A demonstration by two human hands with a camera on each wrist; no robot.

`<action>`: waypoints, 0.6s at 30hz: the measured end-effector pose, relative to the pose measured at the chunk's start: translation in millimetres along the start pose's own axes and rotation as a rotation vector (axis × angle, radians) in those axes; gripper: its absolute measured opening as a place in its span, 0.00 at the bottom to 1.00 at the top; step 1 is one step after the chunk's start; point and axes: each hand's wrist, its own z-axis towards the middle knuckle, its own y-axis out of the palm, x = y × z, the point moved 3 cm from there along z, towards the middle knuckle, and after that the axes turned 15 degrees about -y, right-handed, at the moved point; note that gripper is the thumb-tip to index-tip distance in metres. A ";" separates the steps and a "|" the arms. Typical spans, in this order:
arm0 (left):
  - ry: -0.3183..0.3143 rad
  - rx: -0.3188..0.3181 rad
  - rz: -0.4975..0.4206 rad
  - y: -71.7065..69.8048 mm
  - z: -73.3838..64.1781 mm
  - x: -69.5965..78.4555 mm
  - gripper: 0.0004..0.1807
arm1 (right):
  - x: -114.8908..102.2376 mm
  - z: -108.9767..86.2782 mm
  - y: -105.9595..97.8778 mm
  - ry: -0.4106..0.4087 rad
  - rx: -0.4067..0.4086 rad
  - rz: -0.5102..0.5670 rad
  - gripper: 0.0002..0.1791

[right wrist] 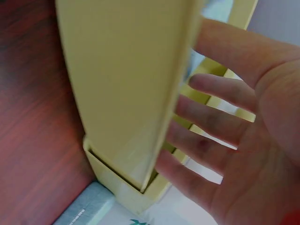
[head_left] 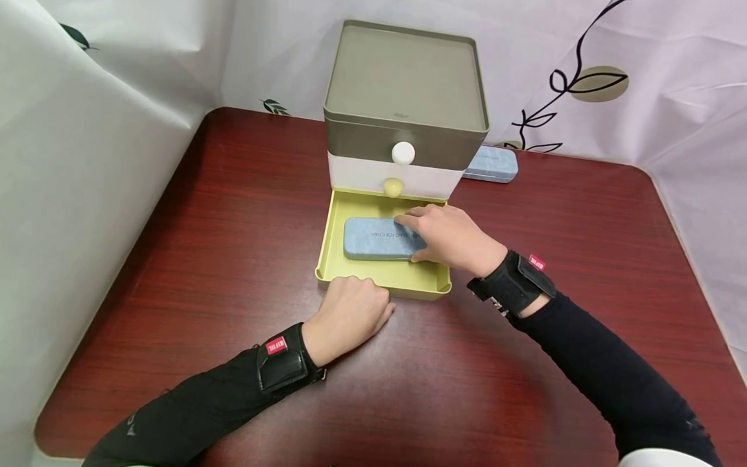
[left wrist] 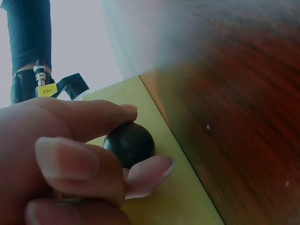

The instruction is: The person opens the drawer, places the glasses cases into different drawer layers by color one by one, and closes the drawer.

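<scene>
The bottom yellow drawer (head_left: 373, 206) is pulled out of a small drawer cabinet. Inside it lies a light blue glasses case (head_left: 373, 237) with dark lettering on its lid. My right hand (head_left: 454, 239) reaches over the drawer's right wall and grips the right end of the case, thumb on the near side and fingers on the far side. At the drawer's front, my left hand (head_left: 352, 314) pinches a dark round knob (left wrist: 129, 144), seen in the left wrist view. In the right wrist view the drawer wall (right wrist: 124, 89) hides most of the case.
The cabinet's grey top (head_left: 408, 74) stands over a grey drawer with a white knob (head_left: 403, 153) and a white drawer with a yellow knob (head_left: 393, 187). A second blue case (head_left: 493, 163) lies behind the cabinet's right side on the reddish table (head_left: 583, 259).
</scene>
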 end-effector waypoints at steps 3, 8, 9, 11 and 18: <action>0.001 0.000 0.004 -0.2 0.6 0.2 0.21 | 0.9 -1.7 1.6 -0.013 0.027 -0.010 0.39; -0.007 -0.005 0.012 -0.7 0.9 -0.4 0.20 | 1.4 -2.5 3.3 -0.017 0.047 -0.002 0.38; -0.009 -0.006 0.012 -0.8 0.9 -0.6 0.20 | 1.4 -2.5 3.7 -0.015 0.050 0.000 0.38; -0.011 -0.009 0.011 -1.0 0.8 -0.7 0.20 | 1.7 -2.6 4.5 -0.013 0.060 0.003 0.37; -0.014 -0.009 -0.004 -1.6 0.7 -0.1 0.20 | 5.3 -1.7 9.2 0.010 0.095 -0.019 0.34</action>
